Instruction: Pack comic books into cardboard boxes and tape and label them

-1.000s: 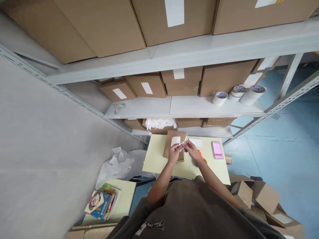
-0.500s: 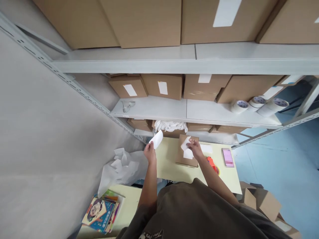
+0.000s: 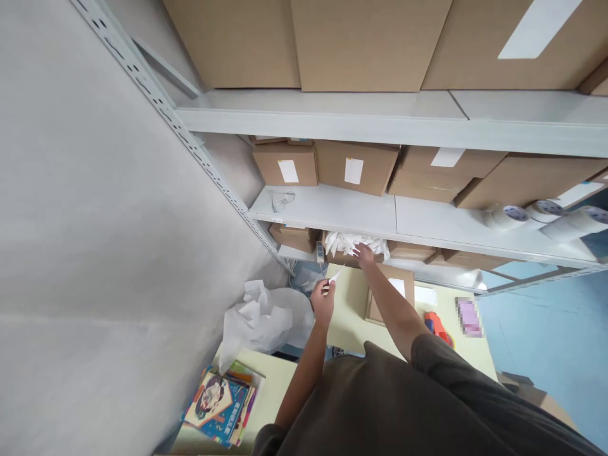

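A thin white paper slip (image 3: pixel 335 277), seen nearly edge-on, is pinched in my left hand (image 3: pixel 323 299) above the table's left part. My right hand (image 3: pixel 365 255) reaches forward, fingers apart, at the front of an open carton heaped with crumpled white paper (image 3: pixel 339 243). Whether its fingertips touch that paper I cannot tell. Under my right forearm lies a flat cardboard box (image 3: pixel 403 273) with a white label (image 3: pixel 397 287), partly hidden by the arm. An orange tape dispenser (image 3: pixel 436 324) rests to its right.
Steel shelves (image 3: pixel 342 204) with cardboard boxes rise ahead, and several tape rolls (image 3: pixel 507 217) stand at their right. A pink blurred item (image 3: pixel 469 316) and a white sheet (image 3: pixel 425 295) lie on the table (image 3: pixel 349 326). At left are a bag of white paper (image 3: pixel 266 320) and stacked books (image 3: pixel 221 405).
My right hand has left the box and moved forward to the crumpled paper; the white piece it held is no longer visible. My left hand has turned its slip edge-on. The view has shifted left.
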Motion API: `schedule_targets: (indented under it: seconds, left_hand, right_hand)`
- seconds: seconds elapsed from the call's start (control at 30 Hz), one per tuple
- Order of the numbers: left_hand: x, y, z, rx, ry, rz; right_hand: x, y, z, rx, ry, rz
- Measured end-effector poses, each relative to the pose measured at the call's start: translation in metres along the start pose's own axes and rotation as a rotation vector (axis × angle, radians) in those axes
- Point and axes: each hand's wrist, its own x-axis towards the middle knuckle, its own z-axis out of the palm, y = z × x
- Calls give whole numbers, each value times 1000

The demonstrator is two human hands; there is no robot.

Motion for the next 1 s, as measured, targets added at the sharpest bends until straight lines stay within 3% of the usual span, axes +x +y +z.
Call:
schedule_targets:
  seconds: [0.1,0.17,0.3,0.37,0.5,0.57,0.67,0.77,0.87,1.0]
  left_hand:
    - [4,-1,3,22,-67,123]
    - [5,-3,10,54,-137,190]
    - [-5,-10,40,178,-361,291]
    - [-15,-14,57,244,-504,344]
    - [-38,-26,82,284,-778,417]
    - [-45,-35,90,241,-721,346]
    - [-45,-51,102,200,-549,63]
    - [-38,-62,116,192,-651,-139]
    - [-32,-64,129,250,-722,-89]
    - [-34,-60,150,546,-789,-5]
  right_hand:
    - [-42,18,-28,-10,54,-26]
    - [-79,29,-57,-62,-19,-28]
    - [-149,38,-108,-73,-191,42]
    - [-168,39,-122,-44,-169,33]
    - [-174,40,-144,16,146,-33]
    - [-170,41,-157,59,261,-29]
    - [-167,46,-174,111,300,7]
    - [-167,57,-188,110,298,9]
    - [-164,68,-201,13,330,-37]
    - [-151,73,-221,-255,432,-98]
